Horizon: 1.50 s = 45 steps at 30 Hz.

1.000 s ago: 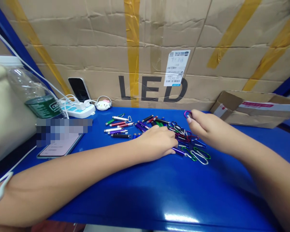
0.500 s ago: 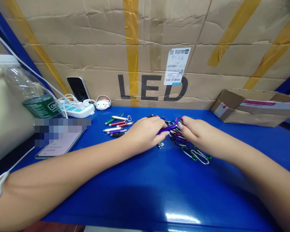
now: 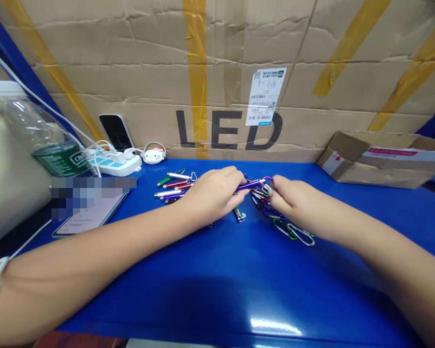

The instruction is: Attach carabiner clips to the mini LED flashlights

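Observation:
My left hand [image 3: 217, 191] is closed, its thumb and fingers pinching a purple pen-shaped tube [image 3: 249, 185] that looks like a small penlight. The tube points right, toward my right hand [image 3: 293, 198]. Between my right thumb and fingers is a pinkish-purple carabiner [image 3: 267, 178], which meets the tube's silver end; whether they are linked is too small to tell. Under and beside my right hand lies a pile of coloured carabiners [image 3: 281, 227]. Below my left fingers a green tube [image 3: 239, 214] rests on the table. My left hand partly hides more tubes [image 3: 177, 184] in several colours.
The blue table [image 3: 217, 280] ends at a big cardboard box [image 3: 148, 72] marked LED. An open small carton [image 3: 380, 169] stands at the right. On the left are a phone [image 3: 94, 212], a power strip [image 3: 116, 164], a plastic bottle [image 3: 54, 140] and a white cat-faced gadget [image 3: 154, 155].
Both hands have lifted slightly with the purple tube and carabiner. More of the green tube under my left hand shows, and the purple tube is more exposed.

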Tool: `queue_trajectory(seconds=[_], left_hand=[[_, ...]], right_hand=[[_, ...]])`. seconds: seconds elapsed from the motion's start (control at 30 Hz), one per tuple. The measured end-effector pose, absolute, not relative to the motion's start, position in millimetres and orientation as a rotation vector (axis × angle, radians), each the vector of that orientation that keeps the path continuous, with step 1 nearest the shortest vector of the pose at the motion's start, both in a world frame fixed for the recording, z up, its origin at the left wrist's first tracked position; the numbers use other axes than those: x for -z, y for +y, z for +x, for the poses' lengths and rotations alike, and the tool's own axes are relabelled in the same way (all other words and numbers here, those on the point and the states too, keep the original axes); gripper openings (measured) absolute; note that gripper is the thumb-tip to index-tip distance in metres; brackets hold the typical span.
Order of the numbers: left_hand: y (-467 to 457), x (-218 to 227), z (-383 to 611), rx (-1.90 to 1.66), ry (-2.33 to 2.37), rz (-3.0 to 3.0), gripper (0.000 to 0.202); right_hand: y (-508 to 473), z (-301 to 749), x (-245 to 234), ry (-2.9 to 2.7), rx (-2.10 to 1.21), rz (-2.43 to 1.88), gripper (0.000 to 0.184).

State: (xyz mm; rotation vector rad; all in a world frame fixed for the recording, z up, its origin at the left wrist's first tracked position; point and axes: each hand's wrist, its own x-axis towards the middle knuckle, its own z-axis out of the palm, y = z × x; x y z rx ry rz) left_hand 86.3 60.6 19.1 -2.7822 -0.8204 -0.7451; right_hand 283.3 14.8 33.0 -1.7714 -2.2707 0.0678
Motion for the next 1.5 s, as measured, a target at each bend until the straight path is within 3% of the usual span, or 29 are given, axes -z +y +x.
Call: queue_trajectory(seconds=[0.37,0.7,0.87,1.13,1.33,1.5], left_hand=[[140.9,-32.9,37.0,0.626,-1.349,-2.609,0.030],[166.8,-15.2,4.1,0.210,-1.629,-2.429,0.031],[154.9,-26.7,15.7,0.296,-1.460,-2.419,0.033],[113.8,-32.5,58.8,0.366,-0.994,-2.721,0.029],[99.4,-26.6,70.2,0.336,-0.890,-2.807,0.028],[102.2,-25.6,69.2,0.344,-0.912,-2.867,0.027]], right_hand=[[29.4,302.0,-28.1,-2.261,0.003,-1.850,0.024],[43.0,315.4,-8.9,-2.403,0.240,-1.644,0.018],[45.0,309.9,-7.9,-2.424,0.211,-1.686,0.025],[47.9,307.2,-7.6,-2.446,0.248,-1.735,0.021],[42.0,304.2,-15.2,-2.329,0.313,-1.804,0.015],[43.0,302.4,-11.5,-2.483,0.252,-1.779,0.022]])
